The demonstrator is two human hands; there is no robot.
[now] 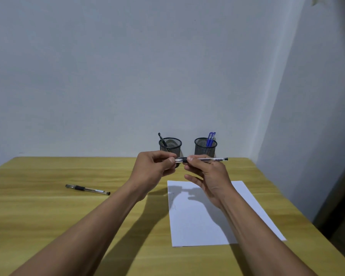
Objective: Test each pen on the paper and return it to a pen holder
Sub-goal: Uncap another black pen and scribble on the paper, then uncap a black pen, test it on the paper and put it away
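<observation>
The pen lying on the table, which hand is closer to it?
Left. The left hand is up in the air to the right of the loose pen. The right hand is farther right, above the paper. Both hands grip another pen.

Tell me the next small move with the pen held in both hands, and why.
Probably pull the cap off. The left hand pinches the capped end of the pen while the right hand grips its barrel, held level above the table. The paper lies just below, with only faint marks near its left edge.
</observation>
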